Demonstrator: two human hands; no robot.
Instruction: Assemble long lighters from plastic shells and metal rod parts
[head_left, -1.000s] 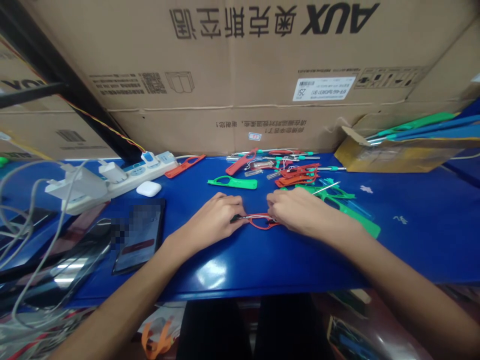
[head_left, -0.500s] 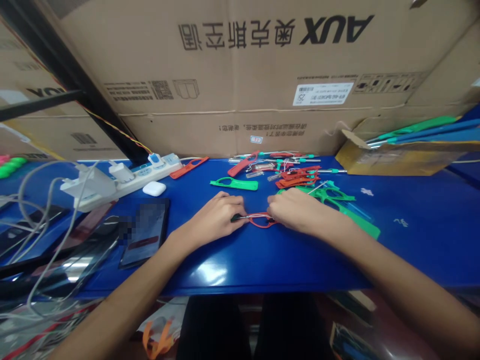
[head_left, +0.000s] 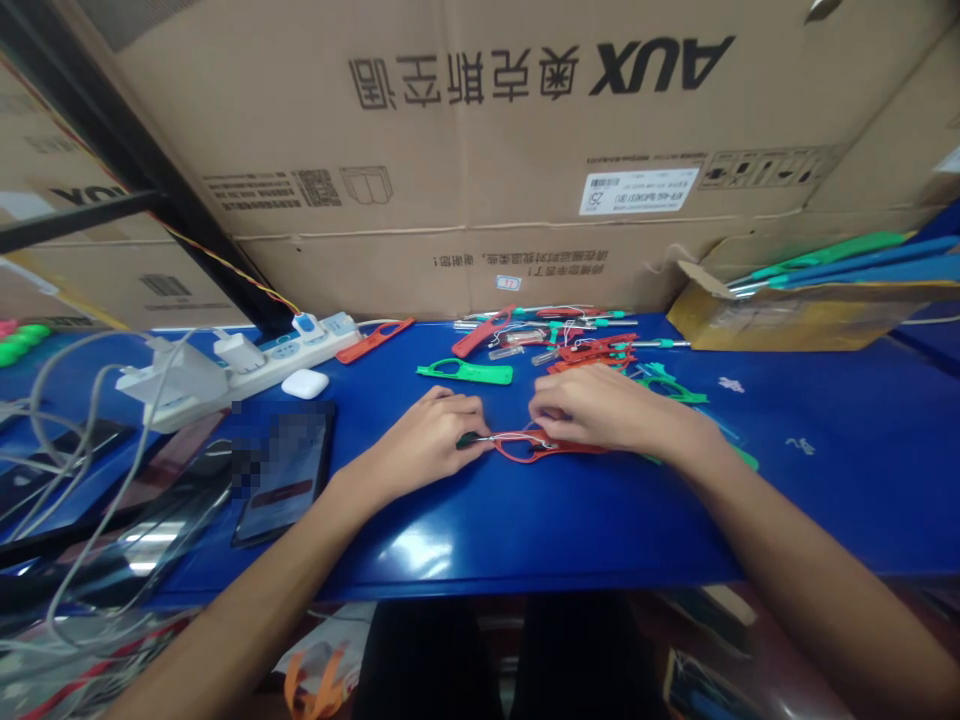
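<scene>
My left hand (head_left: 433, 437) is closed at the narrow end of a red lighter shell (head_left: 517, 458), pinching a dark piece with a thin metal part. The shell lies flat on the blue table, its looped opening between my hands. A thin white wire (head_left: 517, 434) runs along it toward the right. Over the shell's wider part, my right hand (head_left: 585, 408) has its fingers pinched together; what they hold is hidden. A green lighter shell (head_left: 472, 372) lies just beyond my hands.
Red shells, metal rods (head_left: 622, 322) and wires are heaped at the back. Green shells (head_left: 671, 388) lie partly behind my right arm. An open carton (head_left: 787, 325) holds more parts at right. At left are a power strip (head_left: 300, 350), a white case (head_left: 305, 383) and a phone (head_left: 289, 480).
My right hand has lifted slightly off the red shell, uncovering more of its wider part. My left hand stays at the narrow end. The view has shifted a little.
</scene>
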